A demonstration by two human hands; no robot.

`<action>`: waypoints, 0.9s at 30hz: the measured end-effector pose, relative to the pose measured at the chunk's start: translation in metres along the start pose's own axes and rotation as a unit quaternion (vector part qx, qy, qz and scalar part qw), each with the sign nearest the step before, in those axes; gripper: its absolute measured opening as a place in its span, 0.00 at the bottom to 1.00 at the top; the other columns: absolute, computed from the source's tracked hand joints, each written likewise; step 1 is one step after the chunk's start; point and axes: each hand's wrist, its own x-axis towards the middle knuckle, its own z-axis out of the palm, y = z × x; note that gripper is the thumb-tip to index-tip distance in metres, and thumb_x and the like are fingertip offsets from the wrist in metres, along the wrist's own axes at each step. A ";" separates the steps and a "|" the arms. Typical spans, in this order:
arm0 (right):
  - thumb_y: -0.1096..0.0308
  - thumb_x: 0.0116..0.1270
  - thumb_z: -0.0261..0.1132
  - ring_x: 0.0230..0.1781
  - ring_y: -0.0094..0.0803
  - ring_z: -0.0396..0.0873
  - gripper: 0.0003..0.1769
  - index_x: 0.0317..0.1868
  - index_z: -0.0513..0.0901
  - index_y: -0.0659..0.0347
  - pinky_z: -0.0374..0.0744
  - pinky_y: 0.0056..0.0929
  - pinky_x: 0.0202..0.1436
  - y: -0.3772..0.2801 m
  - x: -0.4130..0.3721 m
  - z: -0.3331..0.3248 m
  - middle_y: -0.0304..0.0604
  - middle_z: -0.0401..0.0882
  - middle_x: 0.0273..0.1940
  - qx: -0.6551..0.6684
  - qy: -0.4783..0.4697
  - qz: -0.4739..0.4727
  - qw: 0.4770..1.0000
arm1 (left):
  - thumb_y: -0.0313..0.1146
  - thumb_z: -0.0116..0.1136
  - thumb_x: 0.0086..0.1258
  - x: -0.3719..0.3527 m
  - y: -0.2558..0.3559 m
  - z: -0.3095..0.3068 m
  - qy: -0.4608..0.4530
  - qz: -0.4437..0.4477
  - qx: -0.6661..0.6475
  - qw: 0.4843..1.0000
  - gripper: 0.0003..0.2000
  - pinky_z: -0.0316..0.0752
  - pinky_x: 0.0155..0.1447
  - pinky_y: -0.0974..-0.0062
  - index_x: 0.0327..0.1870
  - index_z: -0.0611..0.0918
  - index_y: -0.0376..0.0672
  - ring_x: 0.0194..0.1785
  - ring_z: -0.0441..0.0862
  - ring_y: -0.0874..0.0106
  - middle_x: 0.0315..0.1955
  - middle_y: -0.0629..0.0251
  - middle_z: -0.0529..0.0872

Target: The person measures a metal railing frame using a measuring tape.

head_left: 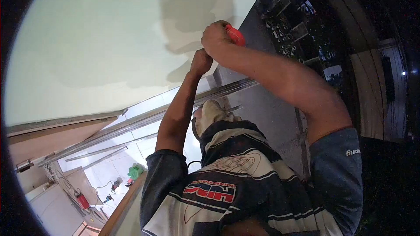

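1. Red plastic shows past the knuckles of the right hand [216, 38]; this is a red tool [235, 35], held high against a pale panel [87, 39]; the grip is clamped around it, and the fist hides most of the tool, so its kind is unclear.
2. Left hand [201, 62] sits just below, close against the right wrist; its fingers are curled together, and whether anything lies inside them is hidden.
3. Both hands meet near the panel's right edge, beside a darker grey patch [197, 8]; shadow or wet coating, I cannot tell.
4. Long metal rails [131, 126] run slantwise behind the forearms; a beige cloth [212, 112] lies above a printed shirt [227, 179], which the bottom edge cuts off.
5. Lower left, small and blurred, a green bag [135, 171] lies on pale floor tiles [113, 166]; dark shelves [288, 26] at upper right are too dim to read.
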 end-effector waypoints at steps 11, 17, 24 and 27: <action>0.65 0.66 0.64 0.50 0.42 0.86 0.13 0.48 0.90 0.51 0.82 0.55 0.49 0.003 -0.001 0.010 0.41 0.88 0.49 0.035 0.016 0.026 0.999 | 0.32 0.57 0.70 -0.005 0.007 0.005 0.035 0.061 0.015 0.997 0.10 0.78 0.48 0.52 0.44 0.83 0.36 0.45 0.83 0.42 0.41 0.40 0.85; 0.65 0.65 0.62 0.46 0.36 0.88 0.10 0.39 0.91 0.49 0.85 0.37 0.42 0.018 -0.004 0.020 0.39 0.90 0.42 0.047 0.113 0.000 0.992 | 0.40 0.54 0.76 -0.007 0.032 0.006 0.138 0.003 -0.071 0.988 0.14 0.77 0.52 0.55 0.49 0.84 0.39 0.48 0.83 0.46 0.43 0.45 0.87; 0.65 0.65 0.61 0.42 0.41 0.88 0.10 0.35 0.90 0.52 0.85 0.42 0.42 0.026 0.022 0.032 0.43 0.89 0.37 -0.035 0.127 -0.020 0.991 | 0.47 0.47 0.79 0.004 0.021 0.013 0.177 -0.055 -0.060 0.981 0.21 0.76 0.57 0.53 0.50 0.84 0.36 0.51 0.82 0.47 0.45 0.46 0.86; 0.64 0.67 0.60 0.46 0.42 0.87 0.11 0.38 0.90 0.54 0.85 0.43 0.46 0.028 0.011 0.023 0.45 0.88 0.41 -0.043 0.102 -0.013 0.994 | 0.50 0.45 0.80 0.003 0.024 0.024 0.195 -0.054 -0.055 0.978 0.22 0.75 0.56 0.52 0.47 0.83 0.38 0.50 0.82 0.48 0.42 0.49 0.86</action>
